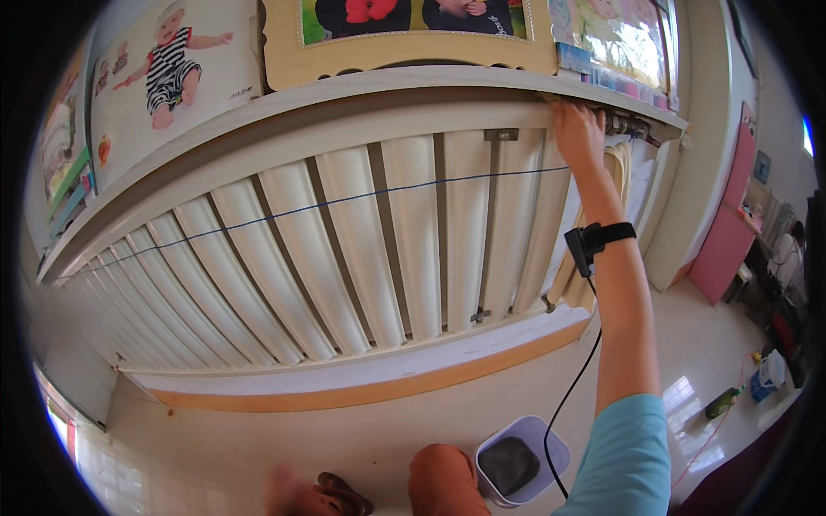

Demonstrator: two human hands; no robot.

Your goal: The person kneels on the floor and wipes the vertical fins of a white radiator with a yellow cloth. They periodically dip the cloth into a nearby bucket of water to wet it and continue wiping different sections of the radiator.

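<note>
At the upper right, my right hand point(579, 132) reaches onto the top end of a cream-white column radiator point(410, 238), just under a marble-look ledge point(413, 79). Its fingertips are partly hidden by the ledge, and whether they hold something is unclear. Close beside the fingers runs a pipe with a metal valve fitting point(623, 122). A black strap with a small device point(584, 248) sits on that wrist, trailing a black cable. Low in the view, a blurred skin-toned shape, apparently my left hand point(287, 487), is near a dark shoe point(345, 493).
A blue cord point(387, 191) stretches across the radiator front. Framed pictures point(413, 57) stand on the ledge. Beside my knee point(445, 480) is a pale lilac bin point(555, 448) with dark contents. A green bottle point(723, 403) and a blue-and-white bucket point(768, 374) are on the tiled floor at right.
</note>
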